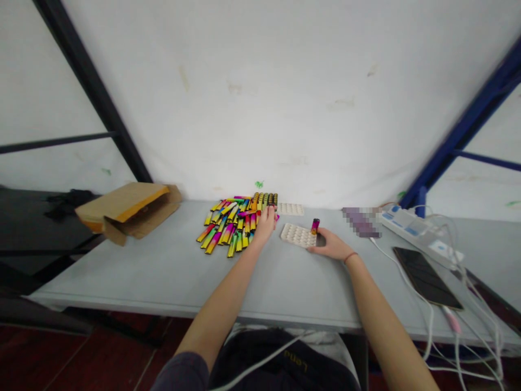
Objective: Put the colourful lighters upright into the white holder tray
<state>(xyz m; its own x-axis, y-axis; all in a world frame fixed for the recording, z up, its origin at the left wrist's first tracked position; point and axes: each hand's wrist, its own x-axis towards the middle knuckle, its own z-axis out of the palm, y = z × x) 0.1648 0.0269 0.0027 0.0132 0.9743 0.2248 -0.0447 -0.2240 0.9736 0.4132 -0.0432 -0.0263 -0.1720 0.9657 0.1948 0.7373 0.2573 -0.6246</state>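
Grey table [163,277], white wall close behind its far edge.

Left hand [266,224] reaches to the right side of a heap of iridescent sticks [230,225] near the far edge. Fingers curl down onto the sticks; whether one is actually pinched cannot be told. Loose sticks mostly lie with long axes running from the near-left toward the far-right, fanned. Behind the heap, a neat row of upright sticks [265,199] stands at the far edge.

Right hand [330,245] lies on the table just right of a white dimpled tray [297,235], fingers loosely clasped at the tray's right end. One single stick [315,225] stands upright at the tray's far right corner, long axis vertical, just above the fingers. A second white tray [290,208] lies farther back, near the wall.

Cardboard box [128,210] on its side at the far-left corner, flaps open. Power strip [419,231], cables and a dark phone [425,277] crowd the right end. The near half of the table between the arms lies bare.
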